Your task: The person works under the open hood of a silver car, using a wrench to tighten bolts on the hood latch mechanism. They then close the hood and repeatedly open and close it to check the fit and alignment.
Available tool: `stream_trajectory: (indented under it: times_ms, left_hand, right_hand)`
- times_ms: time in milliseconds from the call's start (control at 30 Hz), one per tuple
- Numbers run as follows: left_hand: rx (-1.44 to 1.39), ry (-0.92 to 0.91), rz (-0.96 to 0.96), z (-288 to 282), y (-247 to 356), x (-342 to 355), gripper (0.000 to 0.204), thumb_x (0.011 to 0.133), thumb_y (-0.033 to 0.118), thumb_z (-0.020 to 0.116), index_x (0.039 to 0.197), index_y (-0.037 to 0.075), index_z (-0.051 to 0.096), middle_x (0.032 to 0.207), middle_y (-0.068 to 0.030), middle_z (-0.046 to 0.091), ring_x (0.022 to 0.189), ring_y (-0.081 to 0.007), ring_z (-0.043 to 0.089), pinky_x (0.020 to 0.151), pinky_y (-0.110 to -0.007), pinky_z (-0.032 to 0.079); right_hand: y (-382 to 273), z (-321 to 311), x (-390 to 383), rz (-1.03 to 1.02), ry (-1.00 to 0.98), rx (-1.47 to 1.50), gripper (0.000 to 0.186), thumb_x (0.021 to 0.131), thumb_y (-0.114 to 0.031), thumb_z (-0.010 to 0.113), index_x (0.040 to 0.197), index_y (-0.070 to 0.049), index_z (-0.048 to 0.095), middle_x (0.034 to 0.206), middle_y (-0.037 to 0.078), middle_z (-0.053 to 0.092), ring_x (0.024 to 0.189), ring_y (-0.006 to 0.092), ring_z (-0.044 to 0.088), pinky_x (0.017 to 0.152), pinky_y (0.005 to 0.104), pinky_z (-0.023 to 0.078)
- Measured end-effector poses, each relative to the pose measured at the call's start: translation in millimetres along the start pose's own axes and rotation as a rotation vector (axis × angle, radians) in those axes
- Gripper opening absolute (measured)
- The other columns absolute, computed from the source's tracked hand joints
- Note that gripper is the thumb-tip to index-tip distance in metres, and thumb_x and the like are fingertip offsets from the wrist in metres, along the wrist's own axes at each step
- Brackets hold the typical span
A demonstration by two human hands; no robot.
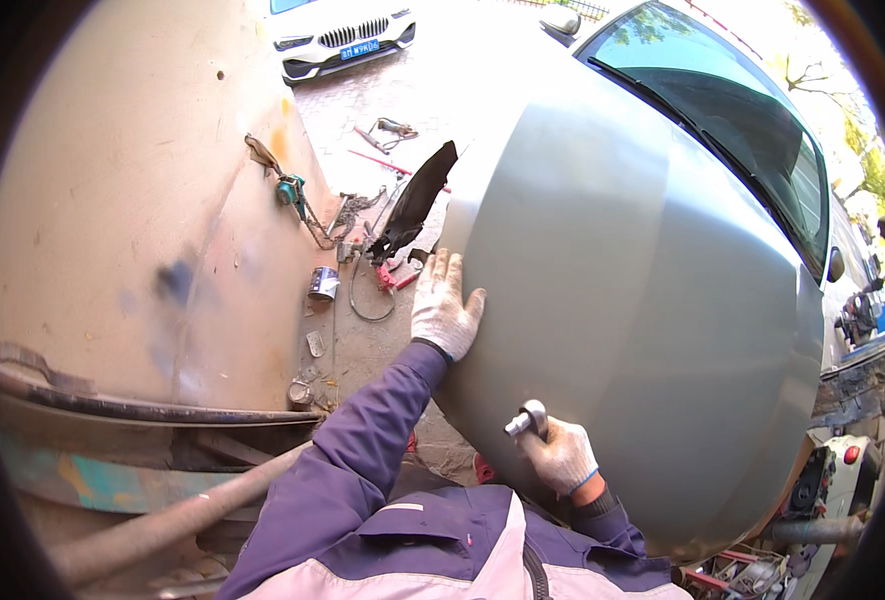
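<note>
The hands are well apart, both in pale, stained knit gloves. The right hand (560, 455) is clamped around a silver ratchet (533, 412), its head poking out past the thumb, over the near edge of the grey hood (622, 290). The left hand (445, 310) lies with fingers spread on the hood's left edge, holding nothing. Purple sleeves (362, 425) cover both forearms.

The hood fills the middle and right of the view, reaching up to the windshield (712, 85) and its black wiper (707, 135). Just beyond the left hand stands a torn black panel (420, 205), with a red tool (384, 278) near its lower end. On the ground to the left is a can (323, 283); further up is a teal tool (289, 190), beside a large beige panel (132, 170). A pipe (182, 508) slants across the lower left. A white car (347, 45) stands at the top.
</note>
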State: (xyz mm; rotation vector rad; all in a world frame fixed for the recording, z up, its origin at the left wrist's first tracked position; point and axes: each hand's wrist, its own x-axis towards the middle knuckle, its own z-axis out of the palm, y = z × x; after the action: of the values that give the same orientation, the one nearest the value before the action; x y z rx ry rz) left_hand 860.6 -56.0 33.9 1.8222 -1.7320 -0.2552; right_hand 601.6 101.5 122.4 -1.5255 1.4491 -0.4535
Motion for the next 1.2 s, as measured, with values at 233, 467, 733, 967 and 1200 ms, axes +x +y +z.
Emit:
stream_trajectory:
  times_ms: [233,467,733,967,1200]
  left_hand:
    - [-0.113,-0.024,0.109,9.3,-20.6,-2.0,0.089,0.106,0.043,0.07,0.173,-0.007,0.039,0.184,-0.0342,0.029,0.173,-0.0512,0.022,0.141,-0.061,0.019]
    - [-0.181,-0.036,0.225,16.9,-42.2,3.0,0.096,0.097,0.04,0.079,0.173,-0.004,0.041,0.183,-0.0332,0.031,0.173,-0.0509,0.025,0.141,-0.064,0.018]
    - [-0.25,-0.107,0.183,20.7,-43.6,-0.1,0.099,0.093,0.039,0.083,0.173,0.0,0.041,0.183,-0.0308,0.033,0.172,-0.0508,0.025,0.141,-0.066,0.016]
    - [-0.303,-0.055,0.193,27.0,-48.0,-2.3,0.098,0.093,0.039,0.083,0.174,0.002,0.041,0.185,-0.0279,0.03,0.173,-0.0498,0.024,0.141,-0.066,0.015]
    - [-0.313,-0.034,0.209,25.5,-46.4,-0.3,0.095,0.094,0.039,0.082,0.173,0.002,0.043,0.183,-0.0278,0.034,0.172,-0.0498,0.025,0.141,-0.067,0.017]
  right_hand:
    - [-48.2,60.8,86.4,-0.025,0.099,-0.017,0.031,0.108,-0.035,0.075,0.112,-0.006,0.084,0.09,0.022,0.081,0.084,0.0336,0.084,0.077,0.0405,0.061]
    - [-72.7,84.4,116.9,-0.137,0.097,-0.087,0.03,0.104,-0.033,0.081,0.104,-0.003,0.084,0.084,0.021,0.08,0.076,0.0321,0.082,0.071,0.0404,0.061]
    - [-66.2,95.9,133.4,-0.102,0.124,-0.077,0.027,0.101,-0.027,0.084,0.09,-0.003,0.079,0.073,0.02,0.073,0.064,0.0321,0.077,0.064,0.0425,0.059]
    - [-72.1,97.5,136.7,-0.204,0.15,-0.063,0.021,0.099,-0.019,0.085,0.088,-0.002,0.079,0.071,0.018,0.073,0.06,0.0259,0.075,0.061,0.0386,0.058]
    - [-74.5,98.8,133.8,-0.213,0.187,-0.092,0.023,0.098,-0.021,0.087,0.087,-0.003,0.079,0.07,0.018,0.072,0.059,0.026,0.074,0.06,0.0393,0.057]
